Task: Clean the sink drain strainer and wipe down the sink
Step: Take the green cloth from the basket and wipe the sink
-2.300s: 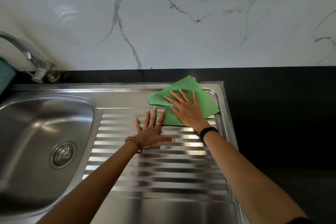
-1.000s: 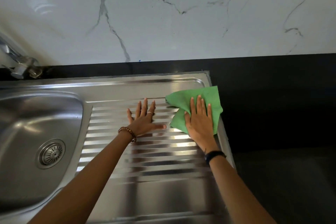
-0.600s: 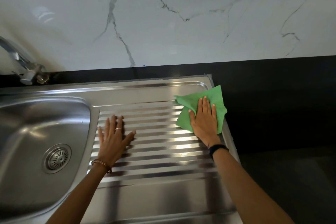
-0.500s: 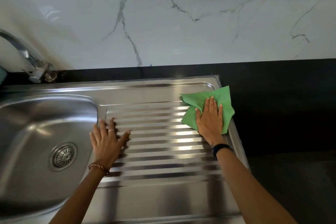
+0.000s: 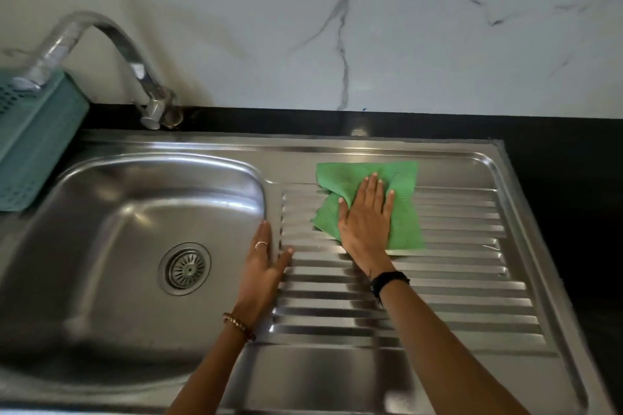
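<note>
The right hand [image 5: 365,219] lies flat and wide on the green cloth [image 5: 403,209] to wipe the ribbed drainboard [image 5: 455,280], while the left hand [image 5: 264,264], also flat, rests for support on the basin [image 5: 135,212] edge.

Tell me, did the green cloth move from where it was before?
Yes. The green cloth slid left across the drainboard, away from its right rim, toward the basin.

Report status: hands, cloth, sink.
Right hand flat on green cloth, mid-drainboard. Left hand braced on basin edge. Strainer seated. Nothing obstructing.
</note>
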Tool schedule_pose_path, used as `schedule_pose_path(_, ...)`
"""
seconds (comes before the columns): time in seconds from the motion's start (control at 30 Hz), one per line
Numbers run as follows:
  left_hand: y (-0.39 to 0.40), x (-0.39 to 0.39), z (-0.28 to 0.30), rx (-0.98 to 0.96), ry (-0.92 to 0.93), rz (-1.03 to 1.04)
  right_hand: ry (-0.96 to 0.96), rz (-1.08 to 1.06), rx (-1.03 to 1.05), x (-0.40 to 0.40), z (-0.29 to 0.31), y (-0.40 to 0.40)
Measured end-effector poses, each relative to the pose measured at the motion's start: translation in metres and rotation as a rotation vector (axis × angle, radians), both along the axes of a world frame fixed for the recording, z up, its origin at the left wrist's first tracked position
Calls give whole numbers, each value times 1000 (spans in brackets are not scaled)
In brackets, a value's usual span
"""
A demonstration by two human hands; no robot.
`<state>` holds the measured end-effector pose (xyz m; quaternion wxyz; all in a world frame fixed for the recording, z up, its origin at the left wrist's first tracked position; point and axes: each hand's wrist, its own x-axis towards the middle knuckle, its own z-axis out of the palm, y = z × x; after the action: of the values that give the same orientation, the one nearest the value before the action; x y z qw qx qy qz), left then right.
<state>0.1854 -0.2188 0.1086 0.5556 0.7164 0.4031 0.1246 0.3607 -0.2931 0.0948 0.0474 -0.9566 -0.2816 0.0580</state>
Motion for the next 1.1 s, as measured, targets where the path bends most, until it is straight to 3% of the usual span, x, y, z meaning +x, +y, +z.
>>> schedule_pose_path(0.13, 12, -20, -4, -131, -70, 28, 4, 98, 45, -36, 0, 48)
schedule_pose_path(0.37, 7, -45, -2, -207, 23, 47, -12, 418, -6, -89, 3, 99)
schedule_pose_path(0.53, -5, -53, -5, -57, 150, 59, -9, 601, -19, -91, 2, 75)
schedule_pose_path(0.7, -25, -41, 1, 303, 294, 23, 72, 515, 66, -71, 7, 45)
schedule_pose_path(0.83, -56, -17, 0, 552, 374, -130, 104, 382, 103, -34, 8, -7)
schedule_pose_path(0.97, -96, 22, -4, 663, 352, -349, 106, 251, 67, 22, 11, -67)
schedule_pose_path(1.1, -127, 53, -11, 720, 411, -395, 103, 97, 57, 80, 13, -140)
